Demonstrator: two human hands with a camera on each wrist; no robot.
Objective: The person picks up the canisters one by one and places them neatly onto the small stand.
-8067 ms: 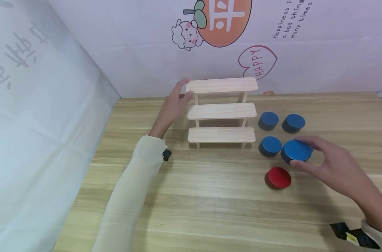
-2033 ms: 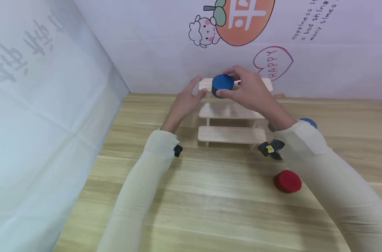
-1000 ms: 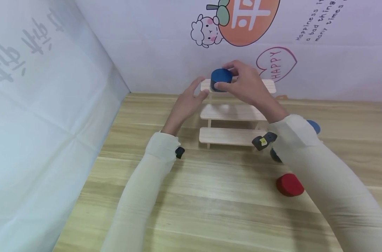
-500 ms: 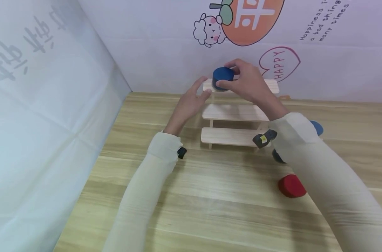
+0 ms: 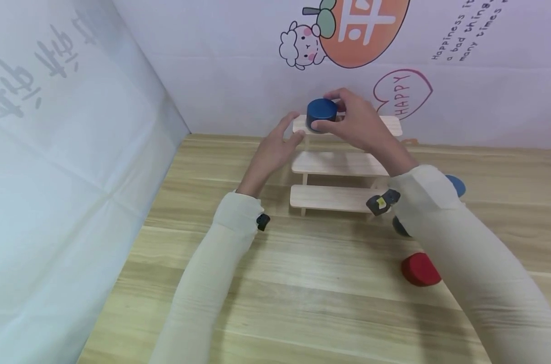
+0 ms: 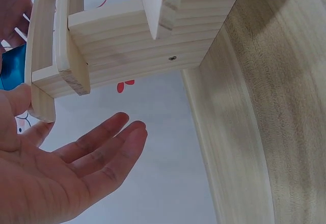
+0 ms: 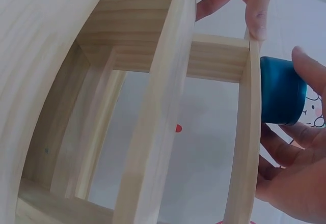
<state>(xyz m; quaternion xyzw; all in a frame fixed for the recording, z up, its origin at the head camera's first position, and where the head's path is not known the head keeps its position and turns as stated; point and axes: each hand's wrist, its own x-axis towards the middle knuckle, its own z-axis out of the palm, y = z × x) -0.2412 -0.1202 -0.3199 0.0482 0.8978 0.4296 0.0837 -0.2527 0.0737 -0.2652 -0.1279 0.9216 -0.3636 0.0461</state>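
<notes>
Left hand (image 5: 275,147) pinching shelf edge (image 5: 300,124), right hand (image 5: 359,121) — cylinder (image 5: 321,110), room rightward

A printed sheep (image 5: 303,46) and heart (image 5: 403,94) adorn the backdrop (image 5: 239,81).

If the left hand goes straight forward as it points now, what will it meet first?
The left hand would probably meet the top shelf, whose end sits between its thumb and forefinger; the blue cylinder may follow, depth is unclear.
</notes>
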